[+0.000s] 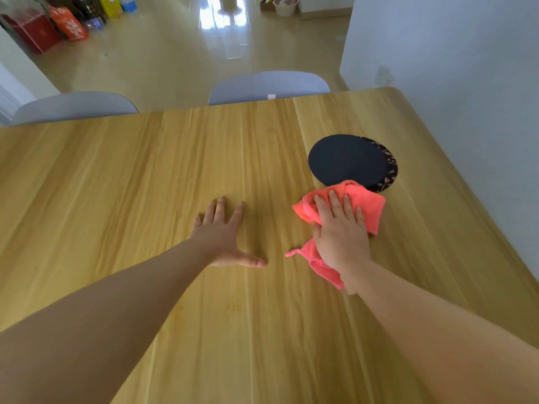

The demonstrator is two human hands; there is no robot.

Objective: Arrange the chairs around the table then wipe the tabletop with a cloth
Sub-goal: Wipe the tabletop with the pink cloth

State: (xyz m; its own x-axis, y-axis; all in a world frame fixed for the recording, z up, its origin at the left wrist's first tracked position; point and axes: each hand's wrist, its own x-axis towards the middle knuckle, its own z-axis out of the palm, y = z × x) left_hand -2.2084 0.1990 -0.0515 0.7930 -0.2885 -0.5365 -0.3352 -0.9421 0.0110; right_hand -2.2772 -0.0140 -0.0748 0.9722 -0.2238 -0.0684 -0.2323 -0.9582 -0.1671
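crumpled coral-pink cloth [366, 204] under right hand [341, 237]

Glossy beige floor [163, 59] mirrors bright light; white wall [437, 48] at right, colourful boxes [67, 23] far left.

A home dining area: a long wood-grain counter [145, 185] with a grey chair [73, 107] at its far edge at 10 o'clock and a second chair [268, 86] at 12 o'clock, a round dark placemat [347, 161] at 2 o'clock, a glossy tiled floor [163, 62] beyond, colourful bags and boxes [67, 23] at 11 o'clock, and a plain white wall [437, 53] at 2 o'clock
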